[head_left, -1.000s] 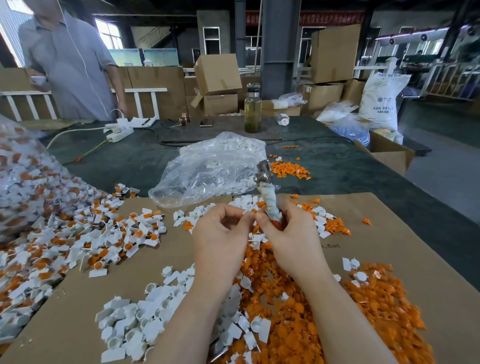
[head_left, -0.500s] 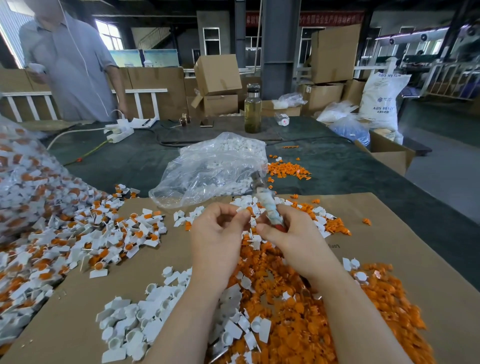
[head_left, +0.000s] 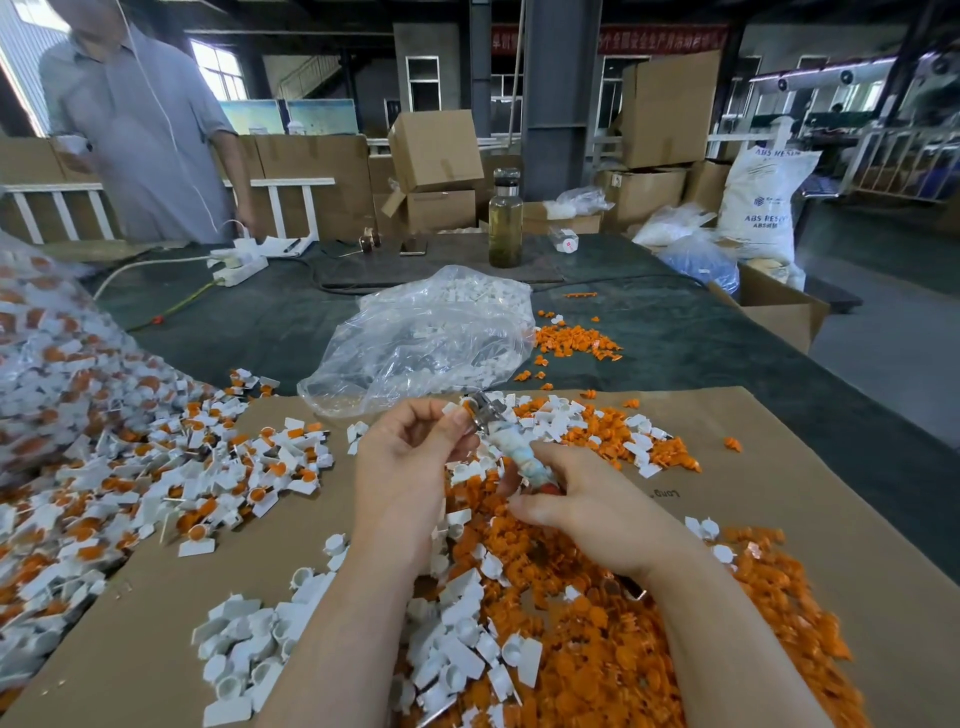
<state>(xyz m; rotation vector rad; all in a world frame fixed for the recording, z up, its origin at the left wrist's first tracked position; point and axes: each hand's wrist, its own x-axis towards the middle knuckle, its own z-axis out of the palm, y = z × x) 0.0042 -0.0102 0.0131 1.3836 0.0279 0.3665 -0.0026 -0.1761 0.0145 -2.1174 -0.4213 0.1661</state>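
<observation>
Right at the centre of the frame, both hands work over a cardboard sheet (head_left: 779, 493) that covers the near end of the table (head_left: 260, 322). The right hand (head_left: 587, 509) grips the low end of a tool (head_left: 514, 449), its fingers curled round the taped handle. The tool slants up and to the left, so its metal head sits at the fingertips of the left hand (head_left: 405, 457). That hand pinches a small white piece (head_left: 451, 409) between thumb and forefinger, right against the metal head; I cannot tell whether the two actually touch.

Below the hands, at lower right, lies a broad orange pile (head_left: 597, 649), and just beside it, at lower centre left, a white pile (head_left: 244, 649). To the left of the hands spreads a mixed heap (head_left: 208, 467) of white and orange pieces, and a full bag (head_left: 41, 364) of the same fills the left edge. Above the hands a crumpled clear bag (head_left: 426, 338) rests half on the sheet, with a small orange heap (head_left: 571, 343) just to its right. Farther up the table stand a bottle (head_left: 505, 218) and a power strip (head_left: 239, 267). At upper left a person (head_left: 150, 130) stands at the far side of the table, and at upper right a white sack (head_left: 763, 202) stands among cardboard boxes.
</observation>
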